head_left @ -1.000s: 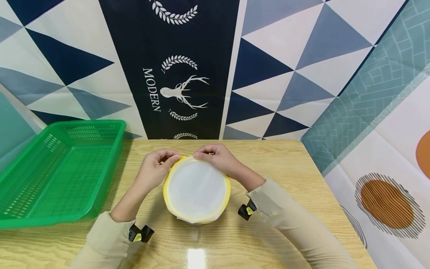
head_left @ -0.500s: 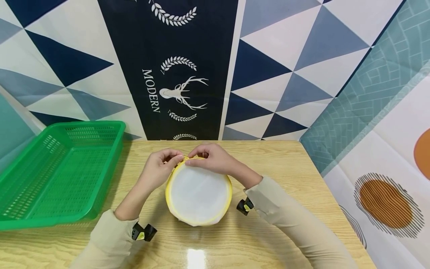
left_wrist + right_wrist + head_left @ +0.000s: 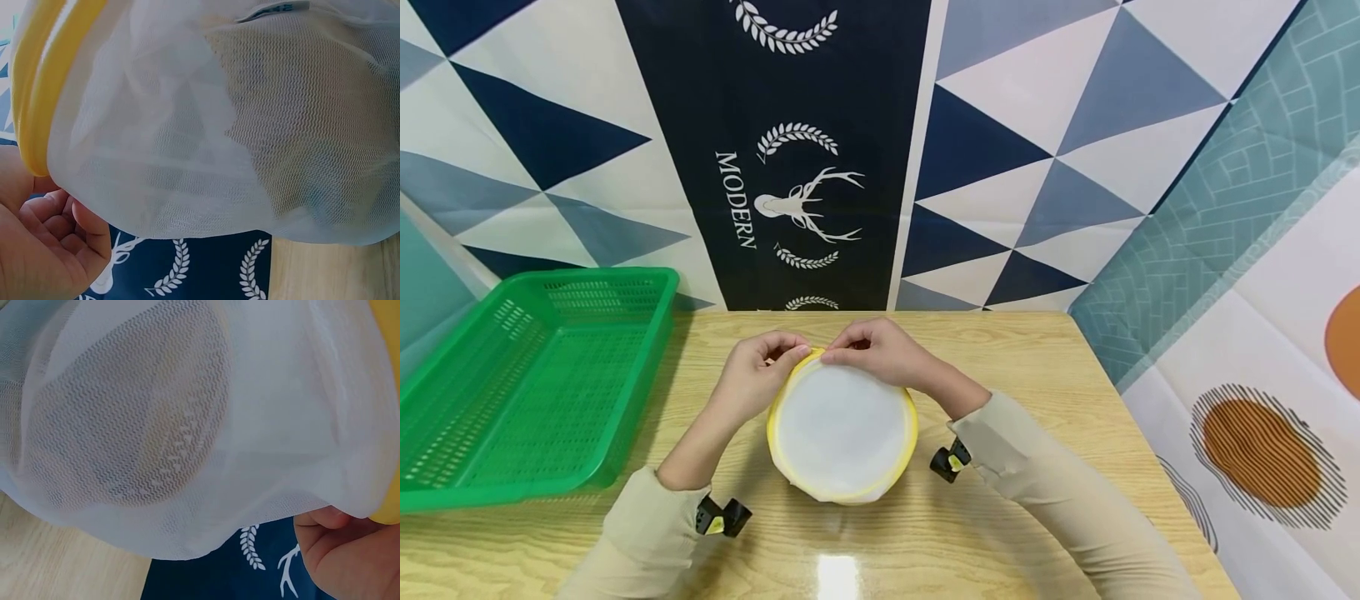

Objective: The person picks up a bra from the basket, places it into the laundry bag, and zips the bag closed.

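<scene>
A round white mesh laundry bag with yellow trim stands upright on the table, its flat top facing up. At the far edge of that top, my left hand pinches the yellow trim between thumb and forefinger. Close beside it, just to the right, my right hand pinches the same rim, thumb on top. Curled fingers hide whatever small part lies between the fingertips. Through the mesh side darker and tan patches show; I cannot tell what they are. A small label appears in the left wrist view.
A green plastic basket with perforated walls stands on the left of the wood-grain table. Patterned cloth covers the wall behind the far table edge. More patterned cloth hangs on the right.
My right hand has moved left along the rim towards my left hand, then slightly back right. The laundry bag and my left hand have shifted a little to the right.
</scene>
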Action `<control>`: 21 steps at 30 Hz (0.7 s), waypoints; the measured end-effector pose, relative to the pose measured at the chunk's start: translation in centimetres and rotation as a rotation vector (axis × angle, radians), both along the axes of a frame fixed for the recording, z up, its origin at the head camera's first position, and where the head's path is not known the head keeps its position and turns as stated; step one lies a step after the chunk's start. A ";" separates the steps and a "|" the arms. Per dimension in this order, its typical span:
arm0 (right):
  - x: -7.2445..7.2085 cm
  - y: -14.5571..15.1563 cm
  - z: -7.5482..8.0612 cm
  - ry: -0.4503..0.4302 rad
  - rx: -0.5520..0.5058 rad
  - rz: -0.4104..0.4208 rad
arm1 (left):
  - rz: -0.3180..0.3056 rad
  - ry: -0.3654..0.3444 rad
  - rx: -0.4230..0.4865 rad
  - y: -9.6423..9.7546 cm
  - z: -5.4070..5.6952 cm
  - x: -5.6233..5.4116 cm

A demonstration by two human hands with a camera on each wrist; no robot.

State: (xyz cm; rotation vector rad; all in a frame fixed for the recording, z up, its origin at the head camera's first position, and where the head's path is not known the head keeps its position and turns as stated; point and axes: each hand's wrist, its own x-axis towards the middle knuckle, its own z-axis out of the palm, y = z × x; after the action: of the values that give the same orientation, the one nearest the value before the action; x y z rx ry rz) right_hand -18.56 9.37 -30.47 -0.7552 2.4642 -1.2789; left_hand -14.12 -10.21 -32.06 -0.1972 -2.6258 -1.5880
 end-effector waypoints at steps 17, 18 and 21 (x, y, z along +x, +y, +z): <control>0.0 0.3 -0.6 -0.045 -0.018 -0.046 | 0.033 -0.022 -0.004 -0.8 -0.7 0.0; 0.0 0.3 -0.6 -0.044 -0.019 -0.043 | 0.031 -0.022 -0.002 -0.8 -0.7 0.0; 0.0 0.2 -0.7 -0.047 -0.032 -0.033 | 0.021 -0.017 0.008 -0.8 -0.8 0.0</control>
State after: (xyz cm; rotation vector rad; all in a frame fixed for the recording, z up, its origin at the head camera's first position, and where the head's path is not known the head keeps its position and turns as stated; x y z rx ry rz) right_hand -18.60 9.59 -31.18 -0.6865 2.4344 -1.3359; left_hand -14.13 -10.98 -32.84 -0.1553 -2.6241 -1.6008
